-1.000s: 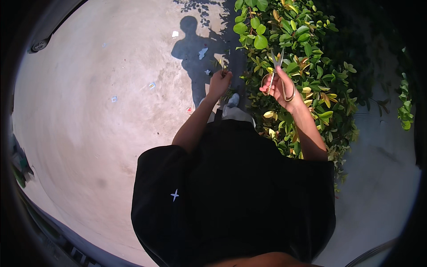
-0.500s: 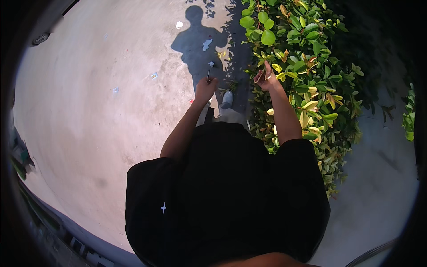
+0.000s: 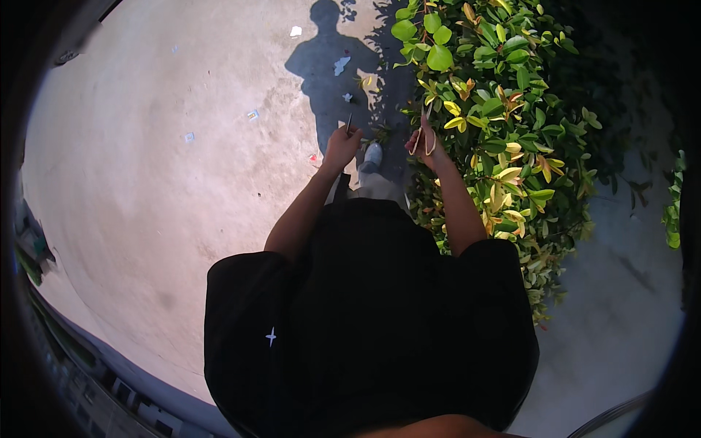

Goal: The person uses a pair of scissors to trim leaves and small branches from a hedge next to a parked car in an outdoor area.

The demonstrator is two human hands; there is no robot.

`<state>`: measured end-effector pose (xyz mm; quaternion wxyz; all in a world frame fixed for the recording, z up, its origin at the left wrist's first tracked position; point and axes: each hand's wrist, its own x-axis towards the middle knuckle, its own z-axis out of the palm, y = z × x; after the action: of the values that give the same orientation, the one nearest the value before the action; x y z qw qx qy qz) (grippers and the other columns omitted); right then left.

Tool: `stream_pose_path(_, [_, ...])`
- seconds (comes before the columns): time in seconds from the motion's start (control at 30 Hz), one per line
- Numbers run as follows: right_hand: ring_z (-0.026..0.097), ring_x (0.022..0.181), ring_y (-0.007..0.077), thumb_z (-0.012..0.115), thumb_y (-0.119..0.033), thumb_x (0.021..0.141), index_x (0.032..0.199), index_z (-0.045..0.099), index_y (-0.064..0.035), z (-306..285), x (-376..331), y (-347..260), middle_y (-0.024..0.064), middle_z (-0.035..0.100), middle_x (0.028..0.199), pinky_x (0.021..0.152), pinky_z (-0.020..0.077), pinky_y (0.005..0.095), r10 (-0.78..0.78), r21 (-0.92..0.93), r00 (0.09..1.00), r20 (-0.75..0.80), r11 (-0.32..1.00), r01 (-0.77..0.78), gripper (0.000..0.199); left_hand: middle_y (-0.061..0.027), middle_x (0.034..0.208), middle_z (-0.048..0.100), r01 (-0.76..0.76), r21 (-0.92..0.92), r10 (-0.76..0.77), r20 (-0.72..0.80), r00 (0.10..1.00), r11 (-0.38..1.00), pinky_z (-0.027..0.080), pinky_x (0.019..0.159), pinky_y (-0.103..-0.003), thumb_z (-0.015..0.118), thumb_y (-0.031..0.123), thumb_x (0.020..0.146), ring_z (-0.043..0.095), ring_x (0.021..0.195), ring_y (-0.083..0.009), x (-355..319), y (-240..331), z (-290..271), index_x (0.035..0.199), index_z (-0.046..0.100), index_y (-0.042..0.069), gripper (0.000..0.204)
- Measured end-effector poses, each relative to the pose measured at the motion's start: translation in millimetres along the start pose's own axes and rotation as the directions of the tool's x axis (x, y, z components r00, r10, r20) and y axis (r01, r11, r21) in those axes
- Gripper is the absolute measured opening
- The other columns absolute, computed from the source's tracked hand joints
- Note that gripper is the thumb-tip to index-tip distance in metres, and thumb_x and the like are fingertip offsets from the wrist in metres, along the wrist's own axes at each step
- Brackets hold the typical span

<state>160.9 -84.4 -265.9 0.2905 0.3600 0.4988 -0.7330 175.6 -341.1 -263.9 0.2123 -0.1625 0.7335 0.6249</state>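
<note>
My right hand (image 3: 431,155) is closed around the handles of a pair of scissors (image 3: 431,139) beside the left edge of a leafy shrub (image 3: 504,146). A pale handle loop shows at the fingers, and the blades point away from me against yellow-green leaves. Whether the blades touch a stem I cannot tell. Over the concrete to the left, my left hand (image 3: 340,149) is closed on a slim dark stick-like thing (image 3: 350,123) that points away from me. Its lower part is hidden in the fingers.
The shrub runs along my right side. Pale concrete (image 3: 168,219) stretches to the left, with paper scraps (image 3: 253,115) and a larger torn pale piece (image 3: 341,66) on it. My shadow (image 3: 321,62) falls ahead. A light shoe (image 3: 373,153) shows between my hands.
My right hand has come nearer to me and turned, so the scissors' blades and handle loop show more plainly. My left hand has barely shifted and keeps its slim dark thing.
</note>
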Motion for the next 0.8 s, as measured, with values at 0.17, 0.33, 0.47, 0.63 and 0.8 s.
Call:
stream_pose_path(0.17, [0.055, 0.059, 0.0228, 0.058, -0.076, 0.074, 0.068, 0.050, -0.0075, -6.4, 30.2, -28.8, 0.0058, 0.047, 0.060, 0.065, 0.0514, 0.0380, 0.043, 0.001, 0.995, -0.090, 0.999, -0.043, 0.069, -0.0075, 0.065, 0.064, 0.013, 0.033, -0.012, -0.024, 1.000, 0.999, 0.046, 0.058, -0.031, 0.061, 0.024, 0.087, 0.061, 0.061, -0.0153, -4.9, -10.9, -5.6, 0.091, 0.063, -0.002, 0.027])
stream_pose_path(0.33, [0.053, 0.053, 0.0187, 0.068, -0.064, 0.075, 0.067, 0.049, -0.0083, -6.0, 71.8, -36.8, 0.0047, 0.046, 0.057, 0.052, 0.0494, 0.0322, 0.021, 0.078, 0.989, -0.148, 0.997, -0.009, 0.060, -0.0071, 0.064, 0.063, -0.017, 0.010, 0.018, -0.067, 0.998, 1.000, 0.045, 0.056, -0.031, 0.061, 0.025, 0.087, 0.059, 0.058, -0.0154, -18.1, -5.2, -21.0, 0.087, 0.062, -0.002, 0.026])
stream_pose_path(0.47, [0.047, 0.038, 0.0157, 0.070, -0.059, 0.077, 0.059, 0.048, -0.0108, 4.1, 66.4, -21.1, 0.0028, 0.044, 0.046, 0.040, 0.0397, 0.0286, 0.009, -0.078, 0.991, -0.131, 0.997, -0.020, 0.056, -0.0047, 0.066, 0.059, 0.131, 0.062, -0.130, -0.026, 0.991, 0.989, 0.041, 0.056, -0.027, 0.060, 0.021, 0.089, 0.053, 0.060, -0.0103, -30.2, 8.9, -27.3, 0.088, 0.063, 0.000, 0.022])
stream_pose_path(0.63, [0.049, 0.045, 0.0127, 0.067, -0.061, 0.079, 0.066, 0.049, -0.0119, 40.8, 5.8, 28.8, 0.0008, 0.047, 0.053, 0.046, 0.0408, 0.0277, -0.051, -0.313, 0.995, -0.081, 0.949, 0.023, 0.053, -0.0044, 0.064, 0.060, 0.020, -0.032, -0.020, -0.015, 1.000, 0.999, 0.041, 0.057, -0.027, 0.060, 0.020, 0.088, 0.054, 0.058, -0.0117, -11.8, -4.0, -9.1, 0.088, 0.064, -0.002, 0.022])
stream_pose_path(0.8, [0.060, 0.067, 0.0157, 0.051, -0.051, 0.094, 0.074, 0.055, -0.0096, 28.8, -46.4, 77.7, 0.0022, 0.057, 0.070, 0.066, 0.0458, 0.0291, -0.147, 0.019, 0.982, 0.122, 0.989, 0.146, 0.047, -0.0049, 0.064, 0.060, -0.055, 0.021, 0.054, 0.074, 0.996, 0.998, 0.041, 0.055, -0.027, 0.061, 0.020, 0.088, 0.056, 0.059, -0.0110, 9.1, 12.4, 15.0, 0.086, 0.065, -0.002, 0.023])
